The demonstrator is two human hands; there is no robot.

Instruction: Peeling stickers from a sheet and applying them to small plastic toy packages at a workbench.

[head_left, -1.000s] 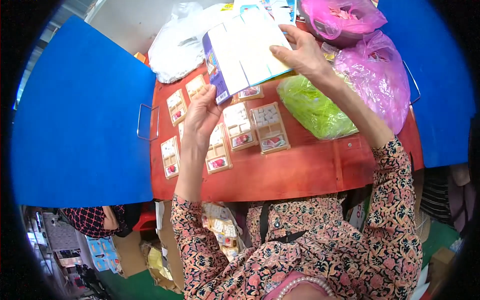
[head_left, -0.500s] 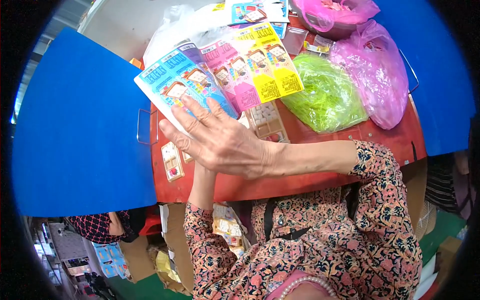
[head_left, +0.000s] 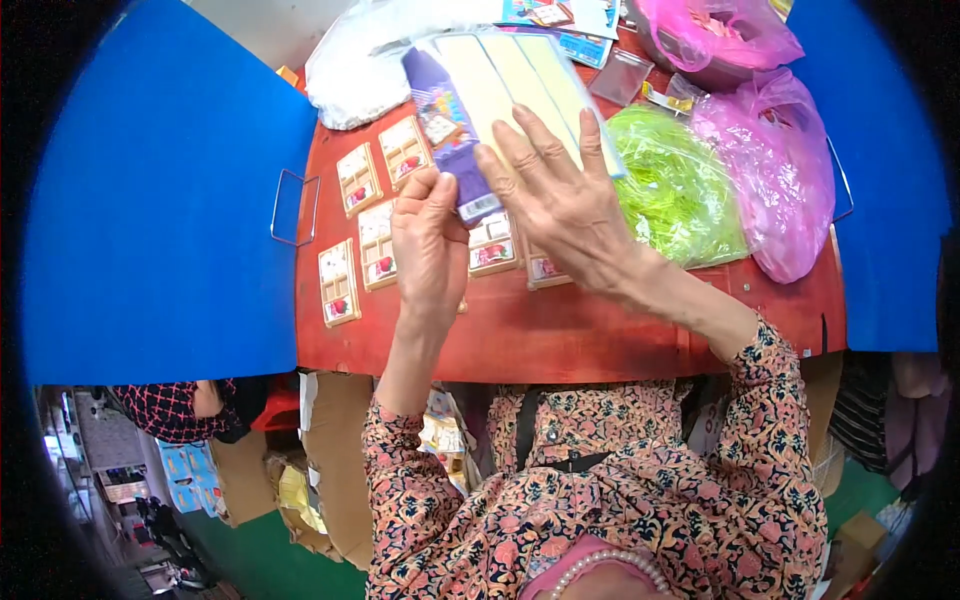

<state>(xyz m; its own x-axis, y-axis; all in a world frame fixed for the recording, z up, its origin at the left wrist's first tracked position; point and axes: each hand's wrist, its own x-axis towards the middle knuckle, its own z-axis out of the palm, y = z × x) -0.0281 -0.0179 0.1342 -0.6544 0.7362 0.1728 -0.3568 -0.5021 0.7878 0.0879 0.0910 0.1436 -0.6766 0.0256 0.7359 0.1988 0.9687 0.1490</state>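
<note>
While both hands are at the sheet (head_left: 520, 88): the step in hand looks, as a judgement, like steadying and squaring it up
Clock: centred on the sheet, 12 o'clock pointing away from the person
Sheet: over the far half of the red table (head_left: 540, 345), pale striped side up, with a purple part (head_left: 440, 120) bent along its 9 o'clock edge; whether one layer or several, I cannot tell
Left hand: at 7 o'clock, thumb and fingers pinched together on the purple part's near corner
Left hand, point: palm side partly turned up (head_left: 428, 225)
Right hand (head_left: 568, 205): at 5 o'clock, fingers spread and fairly straight across the pale side, gripping nothing that shows; how hard it presses, I cannot tell
Trays (head_left: 357, 180): small, tan, divided, spread from 6 to 9 o'clock, some partly hidden by the hands and sheet
Green bag (head_left: 685, 190): between 3 and 4 o'clock, near the right hand
Pink bag (head_left: 775, 160): farther out past 3 o'clock, against the green bag
White bag (head_left: 350, 85): 10 o'clock
Blue prints (head_left: 583, 48): 1 o'clock
Next move: would call, I judge, for a firm left pinch, a light flat right hand, and clearance over the trays so the near edge does not knock them
</note>
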